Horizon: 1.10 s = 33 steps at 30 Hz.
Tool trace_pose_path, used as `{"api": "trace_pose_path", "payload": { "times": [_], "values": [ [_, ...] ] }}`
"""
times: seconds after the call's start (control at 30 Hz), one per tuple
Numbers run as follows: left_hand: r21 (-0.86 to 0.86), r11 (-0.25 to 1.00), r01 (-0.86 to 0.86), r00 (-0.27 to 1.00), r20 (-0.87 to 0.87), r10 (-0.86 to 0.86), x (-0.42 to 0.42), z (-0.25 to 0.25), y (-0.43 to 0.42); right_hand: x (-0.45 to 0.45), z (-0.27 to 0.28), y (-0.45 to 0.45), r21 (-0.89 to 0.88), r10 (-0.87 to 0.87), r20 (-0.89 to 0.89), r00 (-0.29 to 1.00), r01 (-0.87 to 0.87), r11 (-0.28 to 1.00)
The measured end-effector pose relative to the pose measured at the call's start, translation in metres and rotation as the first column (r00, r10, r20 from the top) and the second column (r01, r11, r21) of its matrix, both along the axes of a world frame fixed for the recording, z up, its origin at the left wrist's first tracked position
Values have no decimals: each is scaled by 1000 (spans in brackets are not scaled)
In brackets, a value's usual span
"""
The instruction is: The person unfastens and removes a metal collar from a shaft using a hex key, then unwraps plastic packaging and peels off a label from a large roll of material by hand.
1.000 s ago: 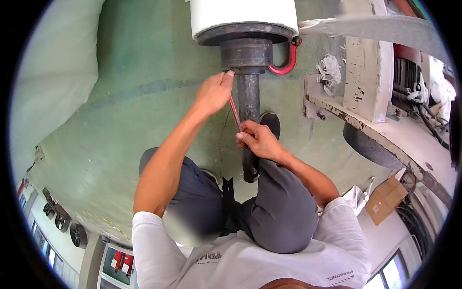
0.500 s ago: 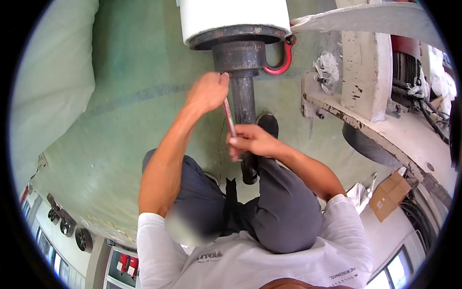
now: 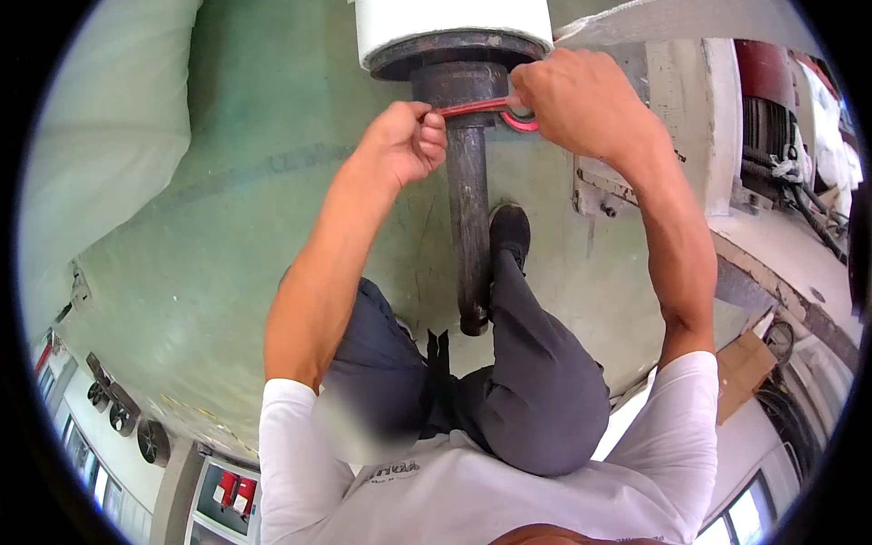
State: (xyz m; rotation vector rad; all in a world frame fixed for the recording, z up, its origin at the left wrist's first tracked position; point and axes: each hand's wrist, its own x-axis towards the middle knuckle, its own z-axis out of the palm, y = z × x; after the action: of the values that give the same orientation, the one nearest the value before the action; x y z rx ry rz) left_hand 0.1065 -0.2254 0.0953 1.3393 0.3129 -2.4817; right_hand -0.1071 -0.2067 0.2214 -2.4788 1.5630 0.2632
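Observation:
A red wrench-like tool (image 3: 472, 107) lies across the dark metal collar (image 3: 459, 84), close to level. My left hand (image 3: 406, 143) is closed around its left end, at the collar's lower left edge. My right hand (image 3: 577, 102) grips the other end, right of the collar. The dark shaft (image 3: 470, 218) runs down from the collar between my legs. Above the collar sit a dark flange (image 3: 454, 45) and a large white roll (image 3: 454, 16). Part of a red hook-shaped piece (image 3: 520, 122) shows beneath my right hand.
To the right stands a chipped white machine frame (image 3: 718, 136) with a ledge and cables. A cardboard piece (image 3: 740, 368) lies at the lower right. Pale sheeting (image 3: 109, 136) hangs at the left. My shoe (image 3: 510, 229) is beside the shaft on the green floor (image 3: 245, 209).
My right hand has moved up and right from beside the lower shaft, and the red tool has swung from steep to nearly level. My left hand stays near the collar, its fingers turned.

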Motion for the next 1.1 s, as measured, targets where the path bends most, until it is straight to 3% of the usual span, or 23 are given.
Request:
{"api": "trace_pose_path", "payload": {
  "times": [0.1,0.2,0.3,0.37,0.43,0.53,0.63,0.67,0.97,1.07,1.1],
  "values": [
    [-28,998,-54,990,132,57,-11,15,4,-4,-15,29,-226,20,89,996,0,974],
    [-515,844,151,961,278,-2,7,60,6,7,3,72,-57,-171,360,917,204,977],
    [-618,713,331,896,443,-31,24,61,17,28,-9,102,322,-426,427,797,307,896],
    [-585,608,536,795,593,-130,22,37,30,47,-57,129,603,-583,492,647,231,764],
    [-557,441,704,687,693,-221,19,14,36,71,-106,166,681,-683,540,493,222,698],
    [-495,374,784,600,759,-255,18,-5,40,90,-125,175,787,-796,538,277,174,593],
    [-497,363,788,594,770,-234,22,-4,31,92,-118,164,802,-826,527,200,205,561],
    [-493,347,798,583,778,-235,22,-4,31,91,-123,165,809,-819,520,241,167,563],
    [-393,162,905,422,878,-225,27,-6,25,112,-136,157,870,-861,494,125,-52,491],
    [-372,76,925,379,895,-237,29,-10,22,116,-137,149,919,-906,391,164,-120,375],
    [-354,53,934,356,903,-238,29,-10,20,118,-139,149,924,-919,375,121,-135,359]
  ]
}}
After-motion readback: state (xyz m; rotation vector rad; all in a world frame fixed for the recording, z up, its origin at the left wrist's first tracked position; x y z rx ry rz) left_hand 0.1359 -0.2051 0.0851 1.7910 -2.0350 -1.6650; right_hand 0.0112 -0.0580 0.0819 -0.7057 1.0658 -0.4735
